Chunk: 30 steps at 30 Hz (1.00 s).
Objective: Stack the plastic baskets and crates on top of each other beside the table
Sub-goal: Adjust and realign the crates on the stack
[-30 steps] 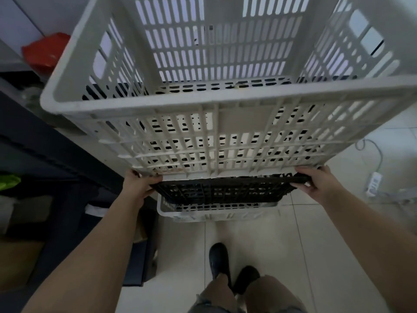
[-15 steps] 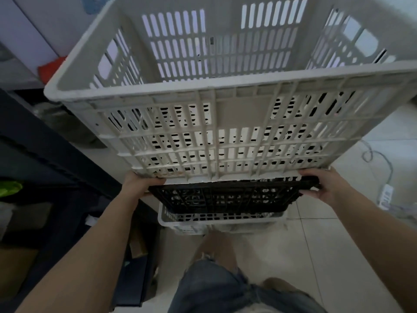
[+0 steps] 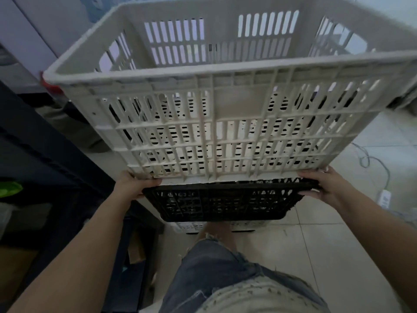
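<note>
A large white slatted crate (image 3: 234, 105) sits on top of a black plastic basket (image 3: 223, 203). Under the black basket, a white basket (image 3: 246, 227) shows as a thin strip near the floor. My left hand (image 3: 132, 185) grips the left end of the black basket's rim, thumb over the top edge. My right hand (image 3: 323, 185) grips the right end of the same rim. The white crate is empty inside. My raised knee (image 3: 216, 236) hides part of the lowest basket.
A dark table or shelf unit (image 3: 45, 154) runs along the left, with a green item (image 3: 10, 188) and a red item (image 3: 52, 88) near it. A white power strip (image 3: 385, 198) and cables lie on the tiled floor at right.
The black basket with the white crate on it has lifted up off the lowest white basket. My leg has come forward under the stack. Both hands keep their grip.
</note>
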Tool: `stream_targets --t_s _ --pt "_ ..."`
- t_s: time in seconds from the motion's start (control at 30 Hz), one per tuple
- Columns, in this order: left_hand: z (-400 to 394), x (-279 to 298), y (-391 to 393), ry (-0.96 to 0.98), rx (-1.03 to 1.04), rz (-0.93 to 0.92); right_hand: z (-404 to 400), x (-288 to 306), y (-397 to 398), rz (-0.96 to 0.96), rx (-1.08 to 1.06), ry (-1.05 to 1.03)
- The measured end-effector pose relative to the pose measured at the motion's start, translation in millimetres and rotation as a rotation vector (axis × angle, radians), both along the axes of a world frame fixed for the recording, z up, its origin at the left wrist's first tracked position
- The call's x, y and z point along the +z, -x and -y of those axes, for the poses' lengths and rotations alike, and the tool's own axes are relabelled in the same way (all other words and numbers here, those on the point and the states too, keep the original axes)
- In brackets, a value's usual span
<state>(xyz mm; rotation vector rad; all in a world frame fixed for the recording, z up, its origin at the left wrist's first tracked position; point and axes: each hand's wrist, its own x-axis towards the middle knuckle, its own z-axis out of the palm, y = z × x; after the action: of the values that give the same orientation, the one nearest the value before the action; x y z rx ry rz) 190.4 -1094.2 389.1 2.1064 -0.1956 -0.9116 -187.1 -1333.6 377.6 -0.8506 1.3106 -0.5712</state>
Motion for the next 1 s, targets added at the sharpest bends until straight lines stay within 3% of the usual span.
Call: stream_targets --t_s 0.23,0.53,0.7,1.0 --pt "-11 -13 19 0.027 0.047 -0.008 8 -10 -1 0.001 0.019 0.02" --pt "5 -13 0 0.131 0.191 -0.145 35 26 -42 0.009 0.086 0.042" --pt "0 -20 8 0.048 0.154 -0.115 37 15 -30 -0.041 0.042 0.036" --pt "19 -1 2 0.042 0.155 -0.125 24 -6 -12 0.062 -0.019 -0.003"
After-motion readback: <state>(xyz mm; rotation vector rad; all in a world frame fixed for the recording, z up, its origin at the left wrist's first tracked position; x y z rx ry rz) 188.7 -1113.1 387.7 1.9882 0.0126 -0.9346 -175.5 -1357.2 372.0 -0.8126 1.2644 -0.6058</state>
